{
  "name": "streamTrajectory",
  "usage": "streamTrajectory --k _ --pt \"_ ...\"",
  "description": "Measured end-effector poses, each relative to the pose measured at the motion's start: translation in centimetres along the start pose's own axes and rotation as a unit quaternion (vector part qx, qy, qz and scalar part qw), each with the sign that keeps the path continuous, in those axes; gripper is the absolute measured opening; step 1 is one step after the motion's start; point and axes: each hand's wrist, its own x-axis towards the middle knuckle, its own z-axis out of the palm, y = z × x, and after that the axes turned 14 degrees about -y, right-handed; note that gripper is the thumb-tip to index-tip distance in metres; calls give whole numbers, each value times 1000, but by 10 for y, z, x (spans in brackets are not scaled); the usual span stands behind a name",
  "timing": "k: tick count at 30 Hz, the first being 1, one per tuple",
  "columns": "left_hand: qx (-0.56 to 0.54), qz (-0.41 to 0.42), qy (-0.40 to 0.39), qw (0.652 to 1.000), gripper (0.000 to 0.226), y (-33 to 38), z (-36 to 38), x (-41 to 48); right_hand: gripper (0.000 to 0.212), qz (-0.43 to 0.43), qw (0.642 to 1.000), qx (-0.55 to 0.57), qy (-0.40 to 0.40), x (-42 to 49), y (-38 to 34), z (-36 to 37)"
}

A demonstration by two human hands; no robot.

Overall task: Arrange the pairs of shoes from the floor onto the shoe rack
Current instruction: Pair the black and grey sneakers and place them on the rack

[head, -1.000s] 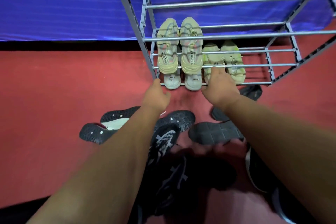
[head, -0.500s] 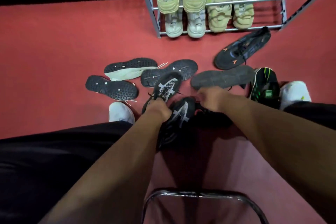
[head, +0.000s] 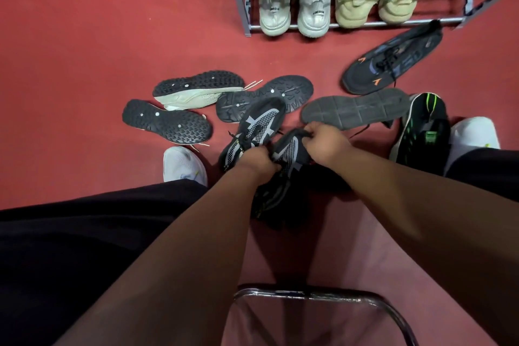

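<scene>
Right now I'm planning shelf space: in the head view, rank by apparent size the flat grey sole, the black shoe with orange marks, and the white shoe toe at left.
1-2. Flat grey sole and black shoe with orange marks: too alike to rank.
3. White shoe toe, partly hidden.

One head-worn wide-angle view looks steeply down and forward from above a grey metal-tube shoe rack (head: 393, 24), which crosses the frame's top edge. The red carpeted floor (head: 84, 50) in front of that rack fills the middle. Nearest the lens, furthest from the rack, sits a curved chrome chair frame (head: 317, 293). No second view.
</scene>
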Motion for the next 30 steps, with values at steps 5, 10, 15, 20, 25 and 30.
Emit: streamTrajectory --k 5,10,15,20,25,30 --pt "-197 56 117 972 34 18 -31 5 34 18 981 145 127 10 -16 -36" --pt "-101 -25 230 968 59 7 -44 4 49 91 984 126 88 8 -27 -42" --pt "-80 -104 96 987 80 -38 -25 17 80 153 987 10 -45 1 -41 6" --pt "-63 -28 121 990 98 -67 -17 19 81 108 992 -3 -64 -6 -51 27" --pt "-3 -2 73 997 135 -86 -12 22 116 139 984 61 -90 12 -61 33" --pt "18 19 87 996 127 -82 -9 27 134 196 977 21 -82 23 -71 39"
